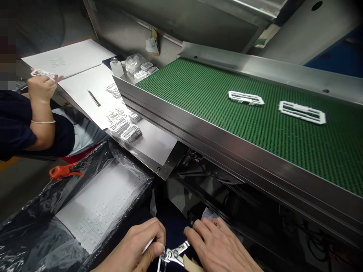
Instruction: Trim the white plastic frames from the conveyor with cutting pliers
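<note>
My left hand (141, 245) is closed in a pinch on a small white plastic part (148, 246) at the bottom edge of the view. My right hand (219, 247) is closed round the handles of metal cutting pliers (174, 254), whose jaws point at the part. Both hands sit low, below the conveyor. On the green conveyor belt (215, 109) lie two white plastic frames, one (245, 98) nearer the middle and one (302, 112) to its right.
A box lined with black plastic (85, 211) holds a white sheet at lower left, orange clips (64, 172) on its rim. Stacks of white parts (124, 126) lie on the steel table. A co-worker's hand (41, 87) at left holds a white frame. A small bottle (116, 67) stands behind.
</note>
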`<state>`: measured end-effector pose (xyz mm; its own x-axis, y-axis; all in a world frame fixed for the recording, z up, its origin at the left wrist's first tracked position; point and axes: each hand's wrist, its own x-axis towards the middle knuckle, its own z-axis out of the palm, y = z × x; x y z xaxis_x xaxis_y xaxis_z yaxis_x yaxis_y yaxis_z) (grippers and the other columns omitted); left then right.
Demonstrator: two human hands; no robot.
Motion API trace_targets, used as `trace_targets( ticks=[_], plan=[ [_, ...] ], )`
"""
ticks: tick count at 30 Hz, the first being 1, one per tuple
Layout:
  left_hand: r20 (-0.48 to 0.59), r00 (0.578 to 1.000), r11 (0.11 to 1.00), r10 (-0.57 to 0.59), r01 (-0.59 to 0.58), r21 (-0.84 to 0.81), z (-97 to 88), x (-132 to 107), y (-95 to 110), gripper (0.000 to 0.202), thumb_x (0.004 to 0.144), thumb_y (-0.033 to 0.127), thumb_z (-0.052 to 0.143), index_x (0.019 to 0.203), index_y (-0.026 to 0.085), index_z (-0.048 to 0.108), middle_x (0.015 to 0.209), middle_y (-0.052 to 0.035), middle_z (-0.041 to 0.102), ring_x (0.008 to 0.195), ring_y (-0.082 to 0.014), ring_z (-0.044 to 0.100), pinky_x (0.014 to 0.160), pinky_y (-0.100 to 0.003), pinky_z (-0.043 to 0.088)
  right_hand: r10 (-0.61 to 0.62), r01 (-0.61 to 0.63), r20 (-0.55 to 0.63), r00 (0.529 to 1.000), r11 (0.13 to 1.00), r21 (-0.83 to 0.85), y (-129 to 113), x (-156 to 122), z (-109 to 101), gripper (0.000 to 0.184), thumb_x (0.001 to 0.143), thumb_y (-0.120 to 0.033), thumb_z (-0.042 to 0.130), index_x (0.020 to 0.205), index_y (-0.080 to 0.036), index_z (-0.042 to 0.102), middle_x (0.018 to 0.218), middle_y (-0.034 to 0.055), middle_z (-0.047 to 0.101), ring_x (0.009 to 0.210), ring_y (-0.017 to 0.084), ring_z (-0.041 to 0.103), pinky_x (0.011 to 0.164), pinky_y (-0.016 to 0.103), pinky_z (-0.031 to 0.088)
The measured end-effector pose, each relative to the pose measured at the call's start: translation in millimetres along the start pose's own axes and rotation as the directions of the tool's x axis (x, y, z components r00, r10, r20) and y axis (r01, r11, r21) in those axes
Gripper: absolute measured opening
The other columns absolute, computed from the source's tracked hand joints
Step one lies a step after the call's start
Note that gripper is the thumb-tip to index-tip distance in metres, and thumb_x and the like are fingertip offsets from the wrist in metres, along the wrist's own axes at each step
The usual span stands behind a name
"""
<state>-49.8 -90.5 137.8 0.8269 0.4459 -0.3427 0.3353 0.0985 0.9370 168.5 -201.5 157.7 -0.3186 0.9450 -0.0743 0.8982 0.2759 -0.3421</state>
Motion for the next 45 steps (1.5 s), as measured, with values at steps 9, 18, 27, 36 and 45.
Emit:
trace_targets(
  ticks=[9, 18, 27, 36, 45],
  plan=[
    [0.054, 0.998, 0.999, -0.024, 0.022, 0.045, 2.4, 2.0, 1.5, 0.022, 0.094, 0.032, 0.037, 0.076, 0.022, 0.045, 0.08, -0.0014, 0.053, 0.075, -0.0173, 0.051, 0.072, -0.026, 0.037, -0.137, 0.143, 0.044, 0.99, 0.932, -0.333, -5.6, 17.9, -18.1, 0.043, 0.071, -0.018, 0.052, 0.114, -0.015, 0.057, 0.101, 0.0133, 0.069, 0.092, 0.032, 0.064, 0.09, 0.044, 0.04],
    [0.043, 0.995, 0.988, -0.087, 0.092, -0.123, 5.9, 12.4, -13.5, 0.03, 0.094, 0.044, 0.035, 0.078, 0.021, 0.047, 0.083, -0.0017, 0.052, 0.078, -0.0171, 0.049, 0.074, -0.028, 0.036, 0.178, -0.135, 0.475, 0.862, 0.983, -0.124, -11.9, 50.1, -39.6, 0.008, 0.066, -0.013, 0.057, 0.068, -0.021, 0.058, 0.062, 0.0025, 0.06, 0.055, 0.022, 0.058, 0.05, 0.03, 0.031],
    [-0.007, 0.954, 0.709, -0.298, 0.216, -0.671, 33.8, 25.6, -62.0, 0.051, 0.066, 0.051, 0.076, 0.103, 0.02, 0.061, 0.107, -0.0104, 0.064, 0.099, -0.0249, 0.059, 0.083, -0.03, 0.043, 0.549, -0.795, 0.582, 0.6, 0.488, 0.359, 36.5, 12.7, 8.5, 0.019, 0.084, -0.035, 0.05, 0.072, -0.02, 0.052, 0.065, -0.0033, 0.05, 0.061, 0.014, 0.048, 0.055, 0.025, 0.035],
    [0.115, 0.855, 0.429, -0.505, 0.365, -0.826, 29.0, 45.5, -27.7, 0.051, 0.079, 0.056, 0.06, 0.103, 0.012, 0.066, 0.075, -0.0086, 0.073, 0.056, -0.0115, 0.056, 0.048, -0.018, 0.04, 0.568, -0.638, 0.322, 0.758, 0.747, 0.185, 25.7, 10.1, 11.9, 0.025, 0.08, -0.032, 0.054, 0.105, -0.026, 0.056, 0.096, 0.003, 0.059, 0.095, 0.025, 0.054, 0.088, 0.045, 0.038],
    [0.075, 0.843, 0.486, -0.532, 0.377, -0.789, 26.0, 44.2, -5.9, 0.055, 0.073, 0.059, 0.065, 0.099, 0.011, 0.069, 0.072, -0.0087, 0.073, 0.051, -0.0116, 0.053, 0.046, -0.019, 0.039, 0.501, -0.553, 0.301, 0.811, 0.825, 0.115, 25.2, 14.7, 8.5, 0.017, 0.078, -0.033, 0.054, 0.094, -0.027, 0.054, 0.089, 0.0008, 0.056, 0.089, 0.023, 0.053, 0.084, 0.042, 0.037]
  ],
)
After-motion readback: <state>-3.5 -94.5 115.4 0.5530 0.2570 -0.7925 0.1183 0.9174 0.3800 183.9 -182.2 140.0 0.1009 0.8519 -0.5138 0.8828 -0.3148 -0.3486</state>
